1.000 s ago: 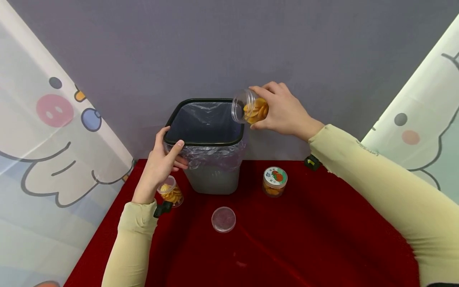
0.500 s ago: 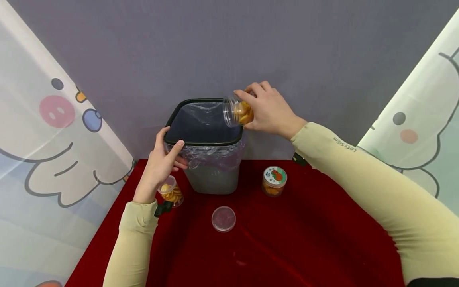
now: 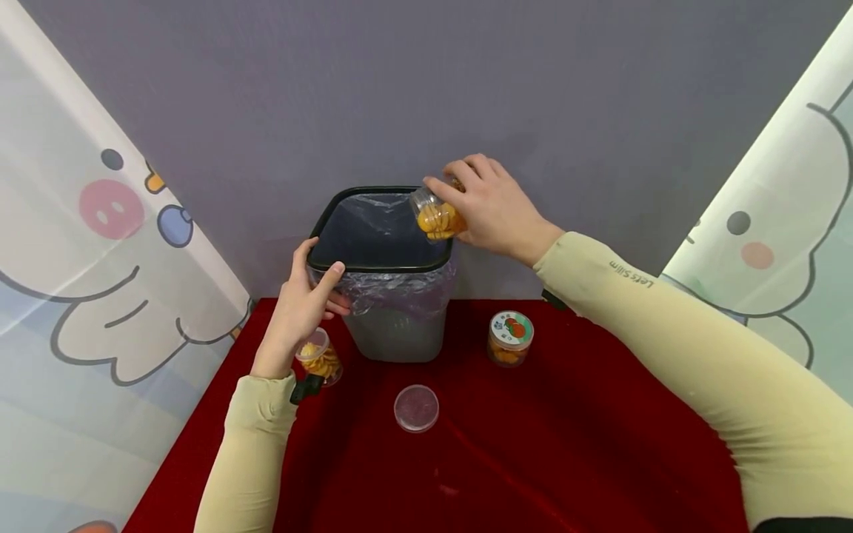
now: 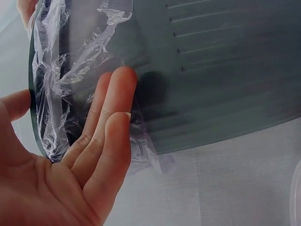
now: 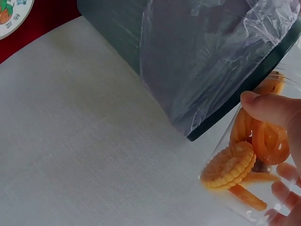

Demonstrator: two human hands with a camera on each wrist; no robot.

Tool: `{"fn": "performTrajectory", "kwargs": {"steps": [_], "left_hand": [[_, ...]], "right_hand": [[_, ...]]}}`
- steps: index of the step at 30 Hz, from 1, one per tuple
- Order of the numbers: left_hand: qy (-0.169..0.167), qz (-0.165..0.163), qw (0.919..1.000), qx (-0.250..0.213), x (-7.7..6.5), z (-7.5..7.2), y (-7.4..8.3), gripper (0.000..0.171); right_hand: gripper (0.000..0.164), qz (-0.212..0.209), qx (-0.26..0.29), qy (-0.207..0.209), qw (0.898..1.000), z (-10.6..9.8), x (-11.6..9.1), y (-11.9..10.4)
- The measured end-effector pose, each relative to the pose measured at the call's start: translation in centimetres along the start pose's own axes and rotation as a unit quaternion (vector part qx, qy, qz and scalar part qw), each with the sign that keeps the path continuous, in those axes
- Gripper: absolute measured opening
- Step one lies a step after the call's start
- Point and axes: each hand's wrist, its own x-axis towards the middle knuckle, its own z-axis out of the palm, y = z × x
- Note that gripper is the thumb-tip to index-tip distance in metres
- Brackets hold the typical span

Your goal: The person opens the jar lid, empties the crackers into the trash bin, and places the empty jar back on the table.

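Note:
My right hand (image 3: 496, 211) grips a clear plastic jar (image 3: 436, 211) tipped mouth-down over the right rim of a grey trash bin (image 3: 400, 329). Inside the jar, orange-brown cookies (image 5: 230, 167) show through the wall; some lie toward its mouth. The bin has a dark rim (image 3: 380, 269) and a clear plastic liner (image 3: 400, 290) folded over it. My left hand (image 3: 300, 307) holds the bin at its front left corner. In the left wrist view, its fingers (image 4: 123, 89) lie along the liner outside, with the thumb at the rim.
On the red cloth (image 3: 533, 444), an open jar of cookies (image 3: 320, 359) stands left of the bin. A lidded jar (image 3: 510, 339) with a fruit label stands to the right. A clear round lid (image 3: 416, 409) lies in front. A grey wall (image 3: 600, 111) rises behind.
My right hand has moved left, bringing the jar over the bin's right side and tilting it further down. The cookies have shifted toward the jar's mouth. My left hand has stayed at the rim.

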Motion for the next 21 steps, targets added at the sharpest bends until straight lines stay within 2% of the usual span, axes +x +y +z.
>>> {"fn": "performTrajectory", "kwargs": {"steps": [7,13,21], "left_hand": [[-0.001,0.003,1.0,0.004,-0.02,-0.16,-0.28,0.08],[-0.001,0.006,1.0,-0.001,-0.02,-0.25,-0.35,0.078],[-0.002,0.002,1.0,-0.002,0.02,-0.18,-0.31,0.08]], "right_hand": [[0.075,-0.044,-0.019,0.038,0.998,0.55,0.45,-0.37],[0.074,-0.065,-0.04,0.044,0.996,0.64,0.66,-0.67],[0.063,-0.075,-0.045,0.047,0.995,0.71,0.59,-0.81]]}}
